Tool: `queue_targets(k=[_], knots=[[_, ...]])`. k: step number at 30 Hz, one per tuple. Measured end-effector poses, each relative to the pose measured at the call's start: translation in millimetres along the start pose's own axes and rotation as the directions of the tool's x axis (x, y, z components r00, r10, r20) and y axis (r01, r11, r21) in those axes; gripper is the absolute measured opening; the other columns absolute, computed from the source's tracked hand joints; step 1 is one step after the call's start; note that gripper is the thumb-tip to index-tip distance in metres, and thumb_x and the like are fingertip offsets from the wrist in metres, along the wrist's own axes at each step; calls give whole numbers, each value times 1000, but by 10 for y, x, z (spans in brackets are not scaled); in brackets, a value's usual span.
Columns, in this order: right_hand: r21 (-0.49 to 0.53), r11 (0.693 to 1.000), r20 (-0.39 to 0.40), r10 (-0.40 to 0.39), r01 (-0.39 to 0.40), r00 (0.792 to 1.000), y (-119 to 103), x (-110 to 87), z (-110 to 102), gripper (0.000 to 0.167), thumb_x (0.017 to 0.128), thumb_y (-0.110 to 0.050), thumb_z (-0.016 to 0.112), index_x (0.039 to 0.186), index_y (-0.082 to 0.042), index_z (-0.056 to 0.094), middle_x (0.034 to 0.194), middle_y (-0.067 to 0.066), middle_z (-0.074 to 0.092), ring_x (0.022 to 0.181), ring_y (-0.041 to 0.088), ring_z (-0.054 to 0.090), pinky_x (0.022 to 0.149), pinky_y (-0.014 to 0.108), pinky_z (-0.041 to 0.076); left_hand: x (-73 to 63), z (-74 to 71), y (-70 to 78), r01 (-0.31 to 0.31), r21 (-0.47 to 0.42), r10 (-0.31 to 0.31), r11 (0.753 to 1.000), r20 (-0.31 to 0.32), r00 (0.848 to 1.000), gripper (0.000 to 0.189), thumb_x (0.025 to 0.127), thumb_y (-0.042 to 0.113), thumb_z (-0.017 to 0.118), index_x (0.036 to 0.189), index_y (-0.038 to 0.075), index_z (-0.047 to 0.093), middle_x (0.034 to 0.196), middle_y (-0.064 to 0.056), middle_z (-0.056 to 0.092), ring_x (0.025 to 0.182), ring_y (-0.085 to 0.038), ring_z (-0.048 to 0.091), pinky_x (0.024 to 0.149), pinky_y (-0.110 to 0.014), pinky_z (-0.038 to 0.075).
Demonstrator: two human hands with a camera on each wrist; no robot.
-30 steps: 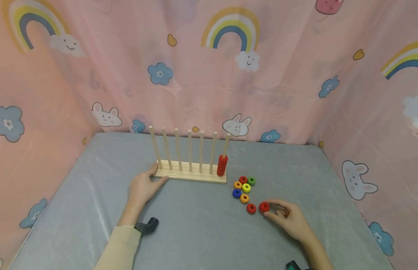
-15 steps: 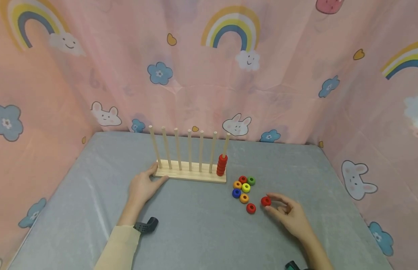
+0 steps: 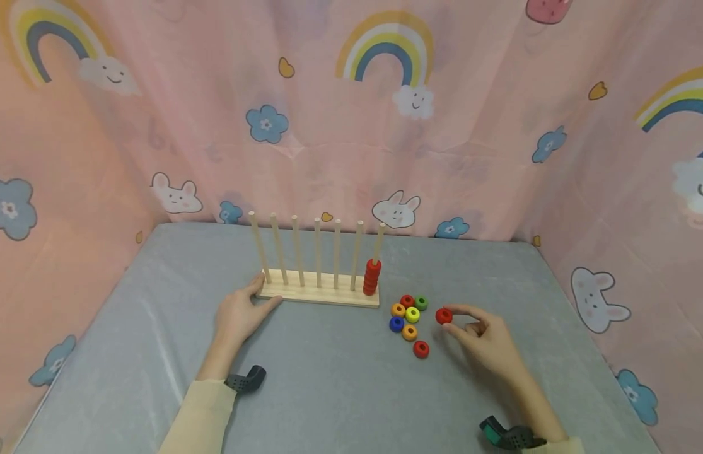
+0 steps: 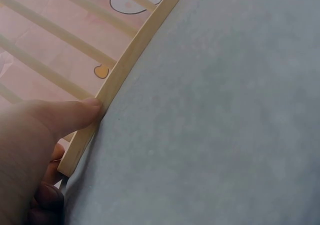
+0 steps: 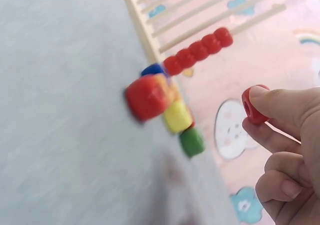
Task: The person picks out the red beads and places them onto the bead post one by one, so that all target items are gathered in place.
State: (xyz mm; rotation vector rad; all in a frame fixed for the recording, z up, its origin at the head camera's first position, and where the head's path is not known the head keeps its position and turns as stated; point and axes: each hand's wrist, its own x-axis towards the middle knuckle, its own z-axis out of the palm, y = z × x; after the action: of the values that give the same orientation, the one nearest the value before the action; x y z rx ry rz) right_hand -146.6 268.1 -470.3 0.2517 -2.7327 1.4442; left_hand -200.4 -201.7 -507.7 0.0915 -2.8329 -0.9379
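Observation:
A wooden peg rack (image 3: pixel 323 294) with several upright pegs stands on the table. Several red beads (image 3: pixel 371 277) are stacked on its rightmost peg; the other pegs are bare. My left hand (image 3: pixel 240 318) grips the left end of the base, thumb (image 4: pixel 75 116) along its front edge. Between thumb and finger, my right hand (image 3: pixel 490 340) pinches a red bead (image 5: pixel 254 105), held above the table to the right of the loose beads. The last fingers of that hand are curled in.
Loose beads lie right of the rack: a green bead (image 3: pixel 421 302), a yellow bead (image 3: pixel 412 314), a blue bead (image 3: pixel 396 323), two orange ones and two red ones, the nearer red bead (image 3: pixel 421 349) apart. A pink patterned curtain (image 3: pixel 328 157) surrounds the grey table (image 3: pixel 328 378).
My right hand has lifted the red bead off the table and carried it away from me, towards the back. The left hand and the rack have stayed in place.

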Motion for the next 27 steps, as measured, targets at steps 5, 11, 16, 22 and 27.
queue_targets(k=[5,11,16,22,27], knots=[[7,1000,-23,-21,21,1000,-197,128,-3,32,99,-20,79,129,-9,73,54,-6,32,44,4,26,39,27,28,-2,3,-8,9,14,-9,1000,5,1000,76,93,49,80,152,7,55,152,-15,57,129,-47,62,86,-56,57],[9,999,-54,-41,42,998,-389,302,31,34,99,-22,79,130,-9,73,56,-4,31,45,6,25,41,27,26,5,3,-7,15,4,-15,1000,10,1000,76,93,48,80,153,7,55,153,-14,56,132,-46,60,93,-57,56],[26,996,-71,-78,80,994,-496,449,95,32,98,-18,79,128,-8,74,55,-4,31,45,10,26,42,29,26,-3,-6,-4,18,7,-18,1000,16,1000,77,94,49,79,153,7,54,153,-13,56,130,-47,61,84,-54,58],[69,991,-73,-113,118,991,-615,556,185,32,97,-14,80,128,-6,74,56,-3,31,44,11,26,42,29,25,0,-8,-4,20,3,-20,1000,22,1000,77,94,49,79,154,7,53,155,-12,55,133,-46,59,88,-55,57],[67,988,-77,-132,137,988,-746,629,239,34,97,-17,81,129,-8,75,56,-2,33,43,10,27,42,28,26,-2,-8,-5,27,3,-27,1000,22,999,77,94,49,79,155,8,53,155,-12,55,134,-47,59,90,-57,57]])
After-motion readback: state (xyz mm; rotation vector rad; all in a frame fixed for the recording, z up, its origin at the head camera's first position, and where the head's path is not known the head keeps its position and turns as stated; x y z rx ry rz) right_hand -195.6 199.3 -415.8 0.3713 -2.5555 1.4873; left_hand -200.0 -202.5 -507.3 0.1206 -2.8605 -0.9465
